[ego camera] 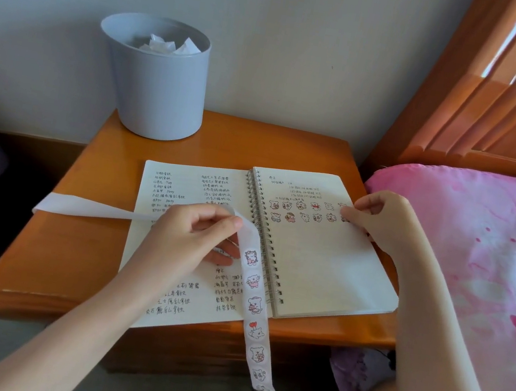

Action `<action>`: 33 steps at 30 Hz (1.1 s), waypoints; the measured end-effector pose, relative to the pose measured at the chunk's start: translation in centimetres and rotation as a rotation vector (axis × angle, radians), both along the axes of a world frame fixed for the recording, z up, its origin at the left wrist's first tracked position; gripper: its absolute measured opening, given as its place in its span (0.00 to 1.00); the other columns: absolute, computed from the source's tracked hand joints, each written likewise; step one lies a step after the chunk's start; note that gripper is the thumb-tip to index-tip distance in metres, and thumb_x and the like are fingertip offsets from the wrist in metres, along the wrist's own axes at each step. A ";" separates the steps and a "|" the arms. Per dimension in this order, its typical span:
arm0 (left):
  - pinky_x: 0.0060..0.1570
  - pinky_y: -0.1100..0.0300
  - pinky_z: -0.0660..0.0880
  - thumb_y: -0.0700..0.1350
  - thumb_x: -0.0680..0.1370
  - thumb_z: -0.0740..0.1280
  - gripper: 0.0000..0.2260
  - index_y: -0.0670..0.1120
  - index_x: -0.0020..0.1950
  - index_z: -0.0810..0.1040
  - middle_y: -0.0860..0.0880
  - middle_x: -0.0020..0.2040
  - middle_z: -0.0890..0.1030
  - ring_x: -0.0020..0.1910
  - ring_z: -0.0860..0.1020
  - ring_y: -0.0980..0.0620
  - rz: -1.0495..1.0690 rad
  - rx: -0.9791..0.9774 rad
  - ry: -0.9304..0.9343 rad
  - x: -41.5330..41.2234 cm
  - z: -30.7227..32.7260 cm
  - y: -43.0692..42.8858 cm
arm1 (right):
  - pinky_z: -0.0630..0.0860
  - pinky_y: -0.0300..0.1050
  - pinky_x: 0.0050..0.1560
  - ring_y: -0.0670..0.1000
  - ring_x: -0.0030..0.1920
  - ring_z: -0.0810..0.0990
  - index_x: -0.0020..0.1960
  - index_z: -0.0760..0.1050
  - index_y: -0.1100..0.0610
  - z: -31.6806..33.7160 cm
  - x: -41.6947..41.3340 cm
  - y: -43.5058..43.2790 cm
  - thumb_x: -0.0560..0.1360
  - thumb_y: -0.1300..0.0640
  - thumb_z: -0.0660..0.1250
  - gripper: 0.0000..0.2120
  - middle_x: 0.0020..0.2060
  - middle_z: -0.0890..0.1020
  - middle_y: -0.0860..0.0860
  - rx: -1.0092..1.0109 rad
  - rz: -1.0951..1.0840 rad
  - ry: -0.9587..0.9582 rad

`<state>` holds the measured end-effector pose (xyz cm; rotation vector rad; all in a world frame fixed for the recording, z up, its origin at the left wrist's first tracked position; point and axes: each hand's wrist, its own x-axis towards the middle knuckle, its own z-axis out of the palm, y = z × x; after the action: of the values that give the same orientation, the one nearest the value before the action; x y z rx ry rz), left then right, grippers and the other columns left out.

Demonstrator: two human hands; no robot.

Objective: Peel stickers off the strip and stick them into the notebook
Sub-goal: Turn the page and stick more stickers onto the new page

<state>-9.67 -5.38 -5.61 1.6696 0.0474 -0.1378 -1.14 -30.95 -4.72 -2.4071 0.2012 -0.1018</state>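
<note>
Left hand (199, 236) pinches the strip (252, 299) over the notebook's (323, 266) left page, hiding some writing; the strip's tail hangs past the table (72, 250) edge. Right hand (371, 216) curls at the right page's outer edge, covering the sticker row's end; I can't tell its grip.

Orange wooden bedside table (53, 264) | back-left corner: grey bin (158, 91) upright, crumpled white paper inside | centre-right: spiral notebook (323, 266) lying open, near-left corner over the front edge | left edge: sticker strip (79, 206), bare end resting there
</note>
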 end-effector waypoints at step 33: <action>0.30 0.73 0.75 0.48 0.80 0.62 0.11 0.47 0.46 0.83 0.50 0.39 0.86 0.37 0.84 0.58 0.141 -0.049 -0.078 -0.3 1.8 0.2 | 0.79 0.39 0.37 0.47 0.32 0.80 0.46 0.81 0.60 1.5 -5.9 10.0 0.72 0.65 0.70 0.03 0.35 0.83 0.52 0.547 0.509 0.027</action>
<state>-9.95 -5.23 -3.78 1.6160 0.1014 0.0322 -7.01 -20.92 -3.20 -1.8463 -0.3349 0.1966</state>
